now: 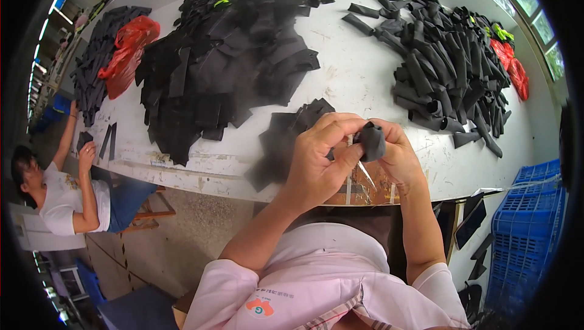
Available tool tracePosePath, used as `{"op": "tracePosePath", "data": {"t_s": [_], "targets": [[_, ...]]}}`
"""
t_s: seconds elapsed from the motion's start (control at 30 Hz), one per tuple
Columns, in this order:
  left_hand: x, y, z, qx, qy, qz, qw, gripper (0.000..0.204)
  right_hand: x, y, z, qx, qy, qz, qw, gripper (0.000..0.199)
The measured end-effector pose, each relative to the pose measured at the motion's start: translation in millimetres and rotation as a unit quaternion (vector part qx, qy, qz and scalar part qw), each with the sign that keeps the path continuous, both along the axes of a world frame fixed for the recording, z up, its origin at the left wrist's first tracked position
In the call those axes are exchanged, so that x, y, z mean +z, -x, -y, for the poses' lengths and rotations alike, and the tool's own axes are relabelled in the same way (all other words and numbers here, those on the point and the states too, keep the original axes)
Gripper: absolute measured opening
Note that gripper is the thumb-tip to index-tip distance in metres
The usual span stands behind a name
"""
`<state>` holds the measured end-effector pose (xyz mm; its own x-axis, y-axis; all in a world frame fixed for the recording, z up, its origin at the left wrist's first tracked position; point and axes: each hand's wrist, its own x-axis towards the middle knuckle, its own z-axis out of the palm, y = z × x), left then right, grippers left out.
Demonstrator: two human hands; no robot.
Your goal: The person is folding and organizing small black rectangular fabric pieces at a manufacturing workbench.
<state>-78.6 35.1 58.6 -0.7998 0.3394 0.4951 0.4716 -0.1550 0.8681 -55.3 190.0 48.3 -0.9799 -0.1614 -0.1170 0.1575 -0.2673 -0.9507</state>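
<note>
Just above the near table edge, a small black fabric piece, rolled or folded into a short tube, is pinched between my two hands. My left hand grips its left side with thumb and fingers. On its other side, my right hand is closed round the cloth, several fingers hidden behind it. A thin, pale pointed tool sticks out below the cloth between my hands; its other end is hidden, and which hand holds it I cannot tell. Behind my left hand lies a small stack of black fabric pieces.
A large heap of flat black pieces covers the table's left middle. Black fabric tubes pile up at right. Red plastic bags lie at far left and far right. Blue crates stand lower right. A co-worker sits at left, handling black cloth.
</note>
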Motion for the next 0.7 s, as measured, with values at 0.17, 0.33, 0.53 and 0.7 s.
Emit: {"op": "tracePosePath", "data": {"t_s": [0.17,0.33,0.53,0.7], "targets": [[1,6,-4,0.039,-0.006,-0.07,0.997,0.011,-1,1,-4,-0.032,-0.086,-0.086,0.992,0.016],[3,-1,2,0.013,-0.059,0.037,0.998,0.009,23,-6,3,-0.115,-0.322,-0.229,0.912,0.053],[1,-1,2,-0.011,-0.089,0.089,0.992,0.007,46,-12,10,-0.075,-0.535,-0.351,0.765,0.04],[-15,0,4,0.012,-0.018,0.062,0.998,0.008,21,-9,2,-0.059,-0.509,-0.35,0.784,0.017]]}}
